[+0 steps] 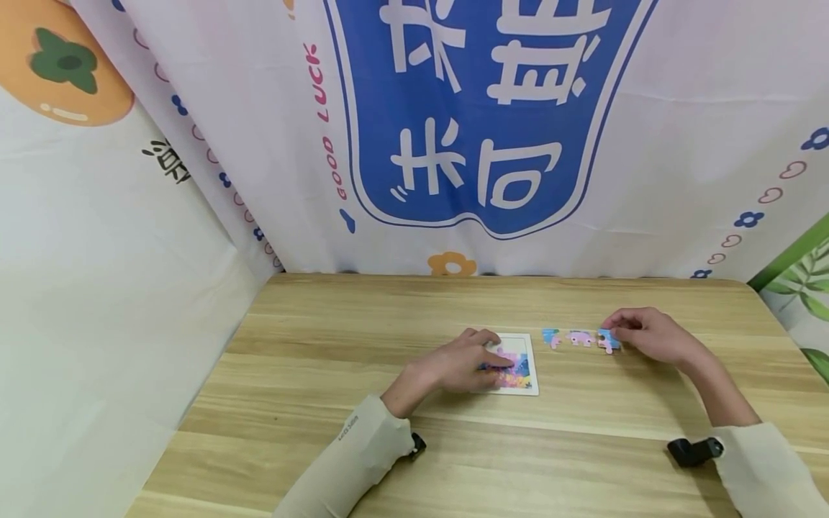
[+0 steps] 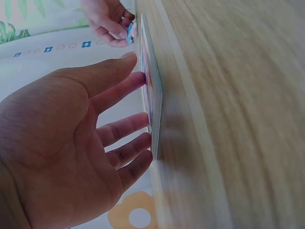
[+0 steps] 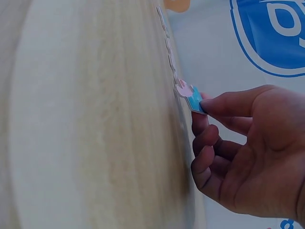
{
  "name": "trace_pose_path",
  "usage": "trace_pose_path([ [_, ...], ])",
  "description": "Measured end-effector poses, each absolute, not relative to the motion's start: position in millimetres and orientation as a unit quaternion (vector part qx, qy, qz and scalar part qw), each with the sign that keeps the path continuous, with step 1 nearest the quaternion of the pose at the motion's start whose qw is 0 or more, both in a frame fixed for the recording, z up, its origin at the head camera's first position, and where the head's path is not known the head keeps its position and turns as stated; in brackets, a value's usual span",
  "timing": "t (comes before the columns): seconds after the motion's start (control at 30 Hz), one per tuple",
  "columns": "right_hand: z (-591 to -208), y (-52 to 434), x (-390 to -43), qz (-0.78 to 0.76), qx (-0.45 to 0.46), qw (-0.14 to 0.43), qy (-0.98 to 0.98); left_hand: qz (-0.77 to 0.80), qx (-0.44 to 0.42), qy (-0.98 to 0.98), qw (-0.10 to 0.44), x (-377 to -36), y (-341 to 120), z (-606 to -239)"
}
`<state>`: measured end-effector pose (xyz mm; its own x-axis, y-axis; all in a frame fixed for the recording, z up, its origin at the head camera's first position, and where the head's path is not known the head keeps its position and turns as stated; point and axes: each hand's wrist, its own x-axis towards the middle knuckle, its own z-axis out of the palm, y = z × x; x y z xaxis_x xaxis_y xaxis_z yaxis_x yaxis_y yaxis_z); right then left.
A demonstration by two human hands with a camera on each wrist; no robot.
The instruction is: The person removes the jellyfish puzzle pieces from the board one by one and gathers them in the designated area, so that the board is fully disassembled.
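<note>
Fingers of the left hand (image 1: 463,363) lie straight and relaxed, tips pressing down on the puzzle board (image 1: 521,385), a small white-framed square near the middle of the wooden table (image 1: 311,374). In the left wrist view those fingertips (image 2: 143,117) touch the board's (image 2: 155,105) printed face without curling round it.

At three o'clock from the board, the right hand (image 1: 648,334) pinches a blue-and-pink puzzle piece (image 1: 607,341) between thumb and forefinger, the other fingers curled loosely beneath. The right wrist view shows that piece (image 3: 193,98) tipped up at one edge, its far end touching the tabletop.

Two more loose pieces (image 1: 570,337) lie in a row between the held piece and the board, just beside each other.

At twelve o'clock hangs a printed cloth backdrop (image 1: 492,108) with a large blue emblem.
</note>
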<state>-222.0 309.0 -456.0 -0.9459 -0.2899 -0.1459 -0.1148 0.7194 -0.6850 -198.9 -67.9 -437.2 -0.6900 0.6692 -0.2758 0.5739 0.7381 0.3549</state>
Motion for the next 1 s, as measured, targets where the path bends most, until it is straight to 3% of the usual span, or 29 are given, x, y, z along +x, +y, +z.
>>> trace_pose_path([
  [1.0, -458.0, 302.1, -221.6, -0.31, -0.123, 0.097, 0.938, 0.121, 0.351, 0.909, 0.19, -198.6, -69.5, -438.9],
])
